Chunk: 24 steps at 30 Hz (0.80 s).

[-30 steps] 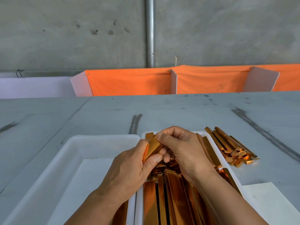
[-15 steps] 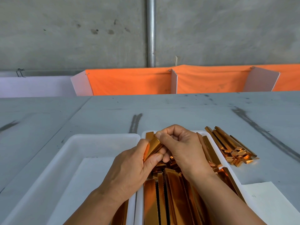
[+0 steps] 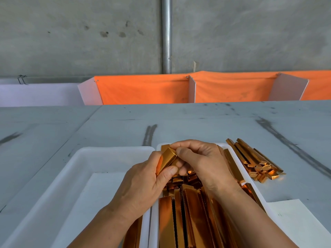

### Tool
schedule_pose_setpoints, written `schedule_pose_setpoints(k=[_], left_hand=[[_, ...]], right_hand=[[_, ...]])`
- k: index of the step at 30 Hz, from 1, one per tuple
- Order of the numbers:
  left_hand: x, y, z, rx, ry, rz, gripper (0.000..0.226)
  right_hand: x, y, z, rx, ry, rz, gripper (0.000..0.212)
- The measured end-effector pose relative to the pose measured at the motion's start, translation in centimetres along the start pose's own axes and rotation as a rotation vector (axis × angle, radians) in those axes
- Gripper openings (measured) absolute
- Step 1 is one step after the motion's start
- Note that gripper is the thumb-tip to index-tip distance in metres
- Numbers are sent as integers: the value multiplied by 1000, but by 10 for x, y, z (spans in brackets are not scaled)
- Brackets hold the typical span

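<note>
Both hands, left hand (image 3: 143,179) and right hand (image 3: 206,163), pinch a half-folded copper foil strip (image 3: 168,158) just above the white tray (image 3: 155,221) of flat strips (image 3: 189,221). Uneven pressure could crease it crooked; a loosened pinch could let it spring open.

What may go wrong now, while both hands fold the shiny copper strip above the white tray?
1. The left hand and right hand pinch the folded strip mostly with fingertips; its glossy surface might slip and fall among the flat strips.
2. Too much thumb pressure could crease it wrongly.
3. The finished pile lies loose beside the tray; the right arm might scatter it.
</note>
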<state>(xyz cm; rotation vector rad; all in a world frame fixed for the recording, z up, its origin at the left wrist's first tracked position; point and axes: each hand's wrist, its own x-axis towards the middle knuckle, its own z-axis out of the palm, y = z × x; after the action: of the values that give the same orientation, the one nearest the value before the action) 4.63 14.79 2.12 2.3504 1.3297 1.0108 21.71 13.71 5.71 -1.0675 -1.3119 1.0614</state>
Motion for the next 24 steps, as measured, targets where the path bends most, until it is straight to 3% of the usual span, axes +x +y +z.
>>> schedule_pose_setpoints(k=[24], left_hand=[[2,-1,4,172,102,-92,50]], right_hand=[[-2,9,16,-91,9,-132,22]])
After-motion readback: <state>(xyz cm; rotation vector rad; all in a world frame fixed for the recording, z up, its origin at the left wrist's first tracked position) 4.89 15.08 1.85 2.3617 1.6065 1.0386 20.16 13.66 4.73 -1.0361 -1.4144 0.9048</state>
